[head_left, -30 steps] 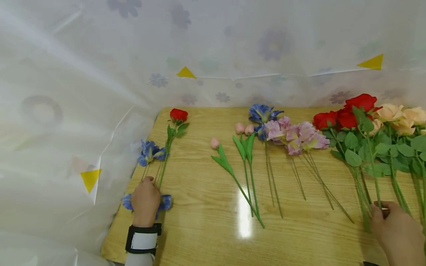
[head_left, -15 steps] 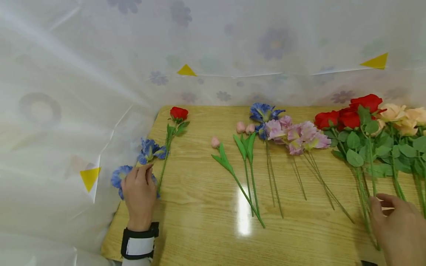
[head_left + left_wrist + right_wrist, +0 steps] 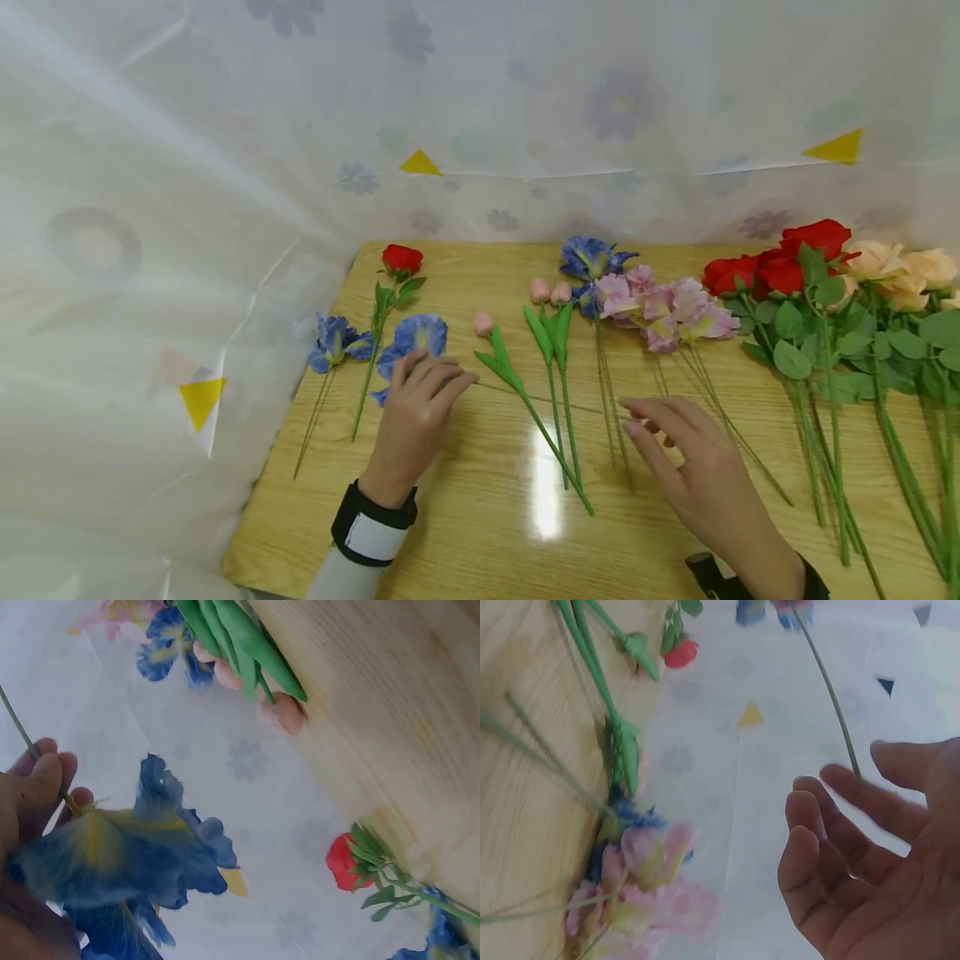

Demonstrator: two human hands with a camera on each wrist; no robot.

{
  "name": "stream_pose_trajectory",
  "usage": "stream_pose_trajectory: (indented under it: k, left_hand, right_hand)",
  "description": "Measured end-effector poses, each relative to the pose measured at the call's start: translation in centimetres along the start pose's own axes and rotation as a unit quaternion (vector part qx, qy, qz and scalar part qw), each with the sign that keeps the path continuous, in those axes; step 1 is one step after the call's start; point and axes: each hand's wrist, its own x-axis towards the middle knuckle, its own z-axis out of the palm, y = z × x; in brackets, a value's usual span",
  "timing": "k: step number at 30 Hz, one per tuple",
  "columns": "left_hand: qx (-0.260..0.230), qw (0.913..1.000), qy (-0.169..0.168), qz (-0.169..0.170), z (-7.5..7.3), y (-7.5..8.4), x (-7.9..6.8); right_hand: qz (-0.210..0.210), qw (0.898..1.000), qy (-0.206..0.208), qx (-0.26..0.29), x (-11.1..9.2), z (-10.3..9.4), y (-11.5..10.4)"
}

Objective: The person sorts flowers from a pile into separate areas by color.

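Observation:
In the head view my left hand pinches the stem of a blue iris just below its bloom. The bloom fills the lower left of the left wrist view, where thumb and fingers meet on the stem. That thin stem runs rightward across the pink tulips' stems. My right hand is near its far end, over the middle right of the table. In the right wrist view the stem's tip lies between the parted thumb and index finger, and the other fingers bend loosely.
On the wooden table, a red rose and another blue iris lie at left. Pink tulips and lilac flowers lie mid-table. Red roses and peach roses are at right. White sheeting borders the table.
My left hand has lifted the blue iris from the left edge and carried it right, turning its stem sideways. My right hand has let go of a rose stem and moved left.

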Motion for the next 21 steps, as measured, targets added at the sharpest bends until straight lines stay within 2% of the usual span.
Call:
stream_pose_trajectory:
  k: [2,5,8,11,13,15,17,18,19,21]
  left_hand:
    - [-0.001,0.9997,-0.018,0.019,0.2,0.4,0.3]
    - [0.004,0.9989,-0.031,0.036,0.2,0.6,0.5]
    - [0.02,0.9985,-0.01,0.05,0.1,0.6,0.6]
    - [0.026,0.9954,0.053,0.075,0.1,0.6,0.7]
    - [0.026,0.9877,0.12,0.096,0.1,0.6,0.9]
    - [0.021,0.9778,0.181,0.104,0.0,0.6,1.1]
    - [0.018,0.9716,0.218,0.09,-0.2,0.3,1.1]
    - [0.018,0.9724,0.222,0.07,-0.4,0.1,1.0]
    - [0.017,0.976,0.213,0.041,-0.4,-0.2,0.8]
    - [0.023,0.984,0.172,-0.041,-0.5,-0.9,-0.1]
  right_hand:
    - [-0.039,0.999,-0.021,-0.001,0.4,0.9,-0.4]
    - [-0.066,0.997,-0.04,-0.011,0.6,2.0,-0.7]
    - [-0.063,0.997,-0.049,-0.021,0.5,2.8,-0.9]
    - [-0.05,0.998,-0.048,-0.013,0.5,3.6,-1.0]
    - [-0.042,0.999,-0.03,-0.005,0.6,3.9,-0.9]
    - [-0.032,0.999,0.0,-0.002,0.9,4.1,-0.7]
    - [-0.01,1.0,0.029,-0.003,1.3,3.9,-0.2]
    - [0.002,0.999,0.042,-0.006,1.5,3.8,0.0]
    - [0.02,0.999,0.05,-0.008,1.8,3.7,0.3]
    - [0.057,0.997,0.057,-0.006,2.3,3.4,1.0]
